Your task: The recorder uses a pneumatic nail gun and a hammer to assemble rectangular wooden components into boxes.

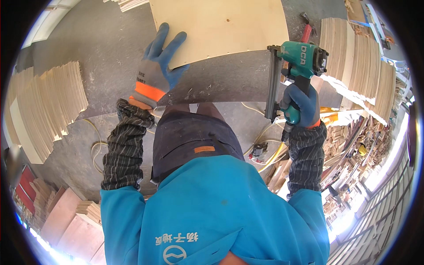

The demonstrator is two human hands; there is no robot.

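My left hand (160, 68), in a grey and blue work glove with an orange cuff band, lies with its fingers stretched over the near left corner of a pale plywood sheet (221, 26). The thumb points right, along the sheet's near edge. Small marks dot that edge. My right hand (302, 104), also gloved, is wrapped round the handle of a green pneumatic nail gun (301, 59). The gun's long dark magazine (272, 84) points toward me, and its nose is at the sheet's near right corner. Whether the nose touches the wood I cannot tell.
Stacks of thin wood strips stand at the left (48, 106) and right (353, 66) of the dark worktable (106, 48). A red-handled hammer (306, 32) lies beyond the gun. A yellow hose (273, 157) and a small power tool (258, 151) are on the floor. Wood scraps pile up at right.
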